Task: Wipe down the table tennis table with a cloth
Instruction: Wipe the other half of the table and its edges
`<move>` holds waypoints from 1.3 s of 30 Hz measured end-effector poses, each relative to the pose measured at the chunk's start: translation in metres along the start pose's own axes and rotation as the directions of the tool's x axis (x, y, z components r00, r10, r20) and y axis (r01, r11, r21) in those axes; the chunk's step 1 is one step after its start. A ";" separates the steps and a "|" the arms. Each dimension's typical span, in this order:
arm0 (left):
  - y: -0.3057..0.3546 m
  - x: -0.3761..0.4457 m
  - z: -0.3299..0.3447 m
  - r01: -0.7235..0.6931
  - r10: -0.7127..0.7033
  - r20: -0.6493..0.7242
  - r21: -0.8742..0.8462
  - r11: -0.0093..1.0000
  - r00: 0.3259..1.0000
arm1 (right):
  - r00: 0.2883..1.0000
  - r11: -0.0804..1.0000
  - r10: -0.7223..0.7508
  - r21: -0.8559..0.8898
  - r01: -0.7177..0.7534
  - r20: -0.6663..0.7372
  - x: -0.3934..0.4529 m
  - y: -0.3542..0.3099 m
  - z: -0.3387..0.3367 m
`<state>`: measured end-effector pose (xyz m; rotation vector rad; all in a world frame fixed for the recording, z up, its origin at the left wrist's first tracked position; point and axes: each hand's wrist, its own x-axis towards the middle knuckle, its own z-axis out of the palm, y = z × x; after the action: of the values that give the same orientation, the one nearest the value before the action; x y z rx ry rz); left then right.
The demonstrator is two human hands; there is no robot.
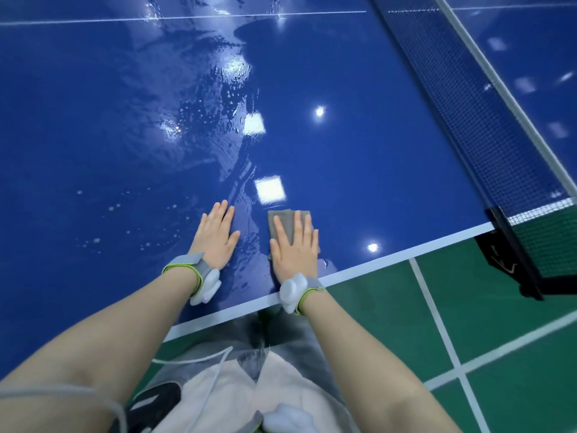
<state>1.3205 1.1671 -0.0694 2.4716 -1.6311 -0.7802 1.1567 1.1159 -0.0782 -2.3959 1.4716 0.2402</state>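
Note:
A blue table tennis table [359,151] fills the view, with a white line along its near edge. A folded grey cloth [282,225] lies flat on it close to that edge. My right hand [295,248] presses flat on the cloth with straight fingers. To its left, my left hand [215,237] rests flat on the bare wet surface, fingers straight, a short gap from the cloth. Wet streaks and droplets [199,120] shine to the left and ahead of my hands; the area right of the cloth looks smooth.
The black net [468,120] with its white top band runs along the right, held by a black clamp post [512,254] at the table edge. Green floor with white lines [452,339] lies beside the table. Both wrists carry banded white sensors.

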 end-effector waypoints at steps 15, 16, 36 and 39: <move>0.011 -0.033 0.019 0.126 -0.126 0.006 -0.025 0.992 0.992 | 0.997 0.998 0.061 0.012 -0.060 -0.056 -0.021 0.081 -0.002; 0.013 -0.036 0.021 0.134 -0.134 0.002 -0.033 0.990 0.991 | 0.997 0.998 0.068 -0.001 -0.068 -0.037 -0.025 0.077 -0.002; 0.020 -0.100 0.051 0.150 -0.153 -0.021 -0.113 0.982 0.988 | 1.000 0.992 -0.027 -0.127 0.026 -0.002 -0.052 0.091 0.006; 0.017 -0.116 0.056 0.163 -0.163 0.013 -0.143 0.976 0.987 | 1.000 0.995 -0.010 -0.102 0.011 0.013 -0.066 0.065 0.013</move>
<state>1.2461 1.2731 -0.0699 2.5247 -1.3327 -0.8846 1.0692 1.1481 -0.0817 -2.4762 1.4748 0.3342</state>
